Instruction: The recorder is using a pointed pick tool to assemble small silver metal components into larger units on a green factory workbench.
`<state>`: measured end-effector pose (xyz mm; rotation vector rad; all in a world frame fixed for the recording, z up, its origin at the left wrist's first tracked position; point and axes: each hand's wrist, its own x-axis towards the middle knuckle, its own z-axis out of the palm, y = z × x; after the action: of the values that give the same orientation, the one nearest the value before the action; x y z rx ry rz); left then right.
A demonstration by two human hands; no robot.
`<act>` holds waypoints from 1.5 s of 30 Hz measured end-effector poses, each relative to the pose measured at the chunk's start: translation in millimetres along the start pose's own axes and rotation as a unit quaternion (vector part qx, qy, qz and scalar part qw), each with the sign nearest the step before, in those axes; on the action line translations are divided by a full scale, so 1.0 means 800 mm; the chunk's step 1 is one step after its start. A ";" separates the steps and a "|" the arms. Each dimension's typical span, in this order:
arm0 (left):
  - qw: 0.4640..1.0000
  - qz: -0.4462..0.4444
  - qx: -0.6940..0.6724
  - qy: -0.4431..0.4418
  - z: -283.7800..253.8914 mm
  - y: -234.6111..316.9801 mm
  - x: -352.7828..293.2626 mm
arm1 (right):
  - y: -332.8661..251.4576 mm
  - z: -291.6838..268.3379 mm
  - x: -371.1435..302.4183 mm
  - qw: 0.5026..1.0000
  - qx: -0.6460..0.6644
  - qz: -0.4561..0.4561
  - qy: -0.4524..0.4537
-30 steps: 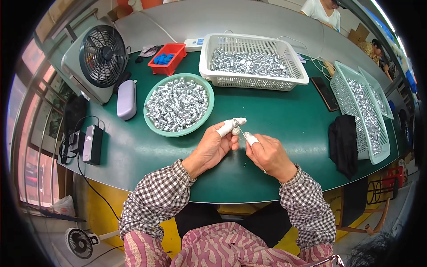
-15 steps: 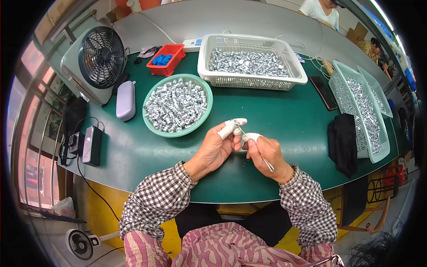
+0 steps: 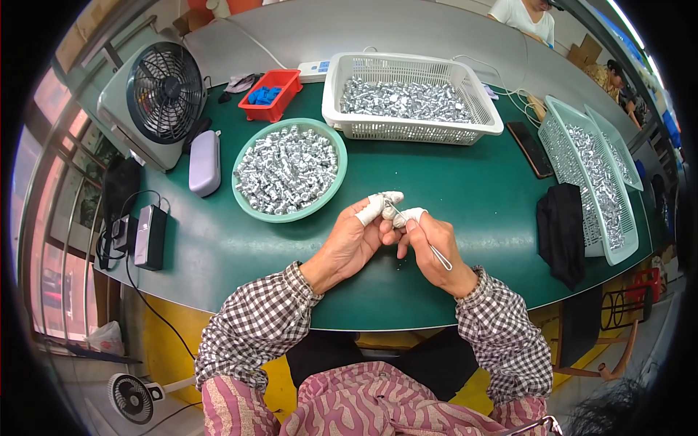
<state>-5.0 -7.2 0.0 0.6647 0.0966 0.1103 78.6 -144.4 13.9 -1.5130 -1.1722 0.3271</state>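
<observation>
My left hand [image 3: 350,243] is closed, with white tape around its finger and thumb. Pinched at its fingertips is a small silvery metal part [image 3: 388,206], mostly hidden. From the other side my right hand [image 3: 440,251], also taped at a finger, grips a thin metal pick [image 3: 440,259]. The pick has a looped wire end, and its tip reaches the small part. Left of and beyond my hands stands a round green basin [image 3: 342,171] filled with similar silvery parts.
Behind lies a white basket [image 3: 407,132] of metal parts, beside a red bin [image 3: 270,109] with blue pieces. A fan [image 3: 163,94] and a lilac case [image 3: 205,163] stand left. Right are a phone [image 3: 529,149], a black cloth [image 3: 561,232] and a green basket [image 3: 622,254] of parts.
My right hand has shifted slightly and turned the pick at the part, its looped end moving up and a little right. The left hand stays nearly still.
</observation>
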 end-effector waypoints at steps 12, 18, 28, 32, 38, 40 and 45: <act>0.999 -0.018 0.002 0.038 0.007 0.000 -0.001 | 0.003 -0.004 -0.001 0.994 -0.090 -0.054 -0.014; 1.000 -0.016 0.011 0.022 0.002 -0.001 0.002 | 0.003 -0.008 0.002 0.973 -0.203 -0.106 -0.013; 0.999 -0.017 0.026 0.034 -0.002 -0.001 0.002 | 0.003 -0.006 0.002 0.952 -0.248 -0.179 -0.013; 0.999 -0.018 0.030 0.018 -0.004 0.000 0.001 | 0.004 -0.008 0.003 0.960 -0.223 -0.170 -0.011; 0.999 -0.032 0.017 0.032 0.003 0.001 0.002 | 0.003 -0.007 0.003 0.999 0.005 0.048 0.018; 0.999 -0.028 0.014 0.011 0.001 0.000 0.002 | 0.004 -0.011 0.007 0.992 0.100 0.073 0.029; 1.000 -0.025 0.002 -0.003 0.002 0.003 0.001 | 0.008 -0.012 0.013 0.923 0.351 0.146 0.067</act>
<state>-3.9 -6.4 2.4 0.6660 0.1077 0.0608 93.7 -140.9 15.7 -1.0388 -0.6091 0.7459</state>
